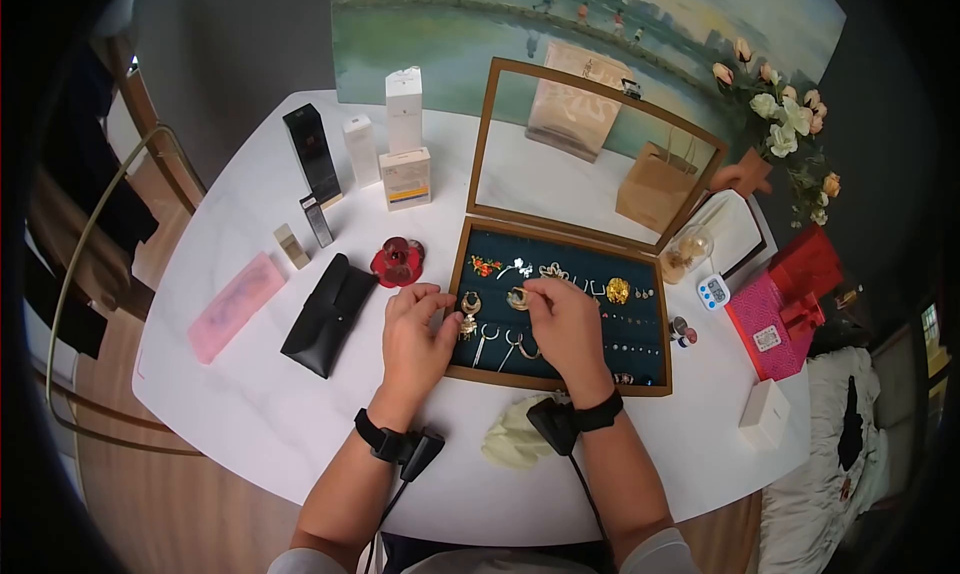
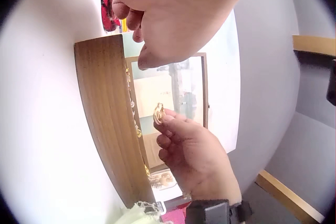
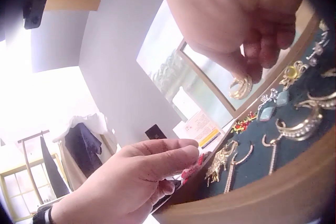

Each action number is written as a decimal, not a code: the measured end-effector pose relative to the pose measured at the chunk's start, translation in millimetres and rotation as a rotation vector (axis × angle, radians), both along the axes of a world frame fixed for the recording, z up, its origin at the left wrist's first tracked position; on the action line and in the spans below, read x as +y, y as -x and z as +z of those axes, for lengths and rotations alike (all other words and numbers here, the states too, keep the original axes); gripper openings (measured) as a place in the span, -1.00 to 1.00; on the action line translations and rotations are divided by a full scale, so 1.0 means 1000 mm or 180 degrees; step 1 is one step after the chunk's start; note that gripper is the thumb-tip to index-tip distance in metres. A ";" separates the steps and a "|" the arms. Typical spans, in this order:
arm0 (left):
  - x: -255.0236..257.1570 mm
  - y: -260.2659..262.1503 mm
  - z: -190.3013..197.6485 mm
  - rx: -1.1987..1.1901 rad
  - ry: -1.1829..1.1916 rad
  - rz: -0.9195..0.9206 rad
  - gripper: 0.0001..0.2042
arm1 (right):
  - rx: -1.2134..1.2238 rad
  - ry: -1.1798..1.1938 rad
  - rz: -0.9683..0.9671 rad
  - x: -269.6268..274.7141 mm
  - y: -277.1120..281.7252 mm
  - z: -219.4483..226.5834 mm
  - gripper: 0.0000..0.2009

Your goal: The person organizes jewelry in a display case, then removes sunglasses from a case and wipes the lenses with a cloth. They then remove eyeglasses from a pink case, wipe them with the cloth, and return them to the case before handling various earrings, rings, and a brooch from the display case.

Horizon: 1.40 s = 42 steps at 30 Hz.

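Note:
Over the jewelry box [image 1: 560, 384], my right hand [image 1: 568, 336] pinches a gold hoop earring [image 3: 241, 88] between thumb and forefinger, raised above the dark lining. My left hand [image 1: 412, 342] hovers by the box's left edge, fingers loosely bent and nothing visible between them. Near those fingers a gold hoop [image 1: 470, 302] sits on the lining, with an ornate gold earring [image 3: 216, 165] below it. Long drop earrings [image 3: 231, 174], a red floral piece [image 1: 486, 266] and a gold flower brooch [image 1: 618, 291] fill other spots. The box's glazed wooden lid [image 1: 482, 144] stands raised.
Left of the box lie a red flower ornament [image 1: 398, 262], a black case [image 1: 328, 316] and a pink pouch [image 1: 236, 307]. Several cartons [image 1: 404, 112] stand behind. A blue-white timer [image 1: 713, 292] and pink box [image 1: 768, 324] are on the right. A pale cloth [image 1: 512, 436] lies in front.

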<state>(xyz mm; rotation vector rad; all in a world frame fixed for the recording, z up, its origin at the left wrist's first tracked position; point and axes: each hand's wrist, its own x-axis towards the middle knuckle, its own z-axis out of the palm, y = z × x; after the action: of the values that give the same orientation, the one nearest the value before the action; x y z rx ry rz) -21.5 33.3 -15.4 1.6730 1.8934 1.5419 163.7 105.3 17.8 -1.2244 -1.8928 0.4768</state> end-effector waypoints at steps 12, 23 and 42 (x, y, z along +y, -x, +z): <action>0.003 0.011 -0.004 0.0111 0.0214 -0.0254 -0.75 | -0.1414 0.0328 -0.0119 0.015 0.041 0.021 -0.89; 0.003 0.010 -0.007 0.0324 0.0148 -0.0358 -0.74 | -0.1771 0.0485 -0.0131 0.014 0.047 0.013 -0.84; 0.004 0.008 -0.014 0.0092 0.0223 -0.0485 -0.64 | -0.2026 0.0067 0.0448 0.020 0.054 0.003 -0.80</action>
<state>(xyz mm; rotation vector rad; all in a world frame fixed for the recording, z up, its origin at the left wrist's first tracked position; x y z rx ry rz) -29.3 37.2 -29.2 1.7726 1.7660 1.3852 109.5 125.5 21.0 -1.3678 -2.5233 0.1833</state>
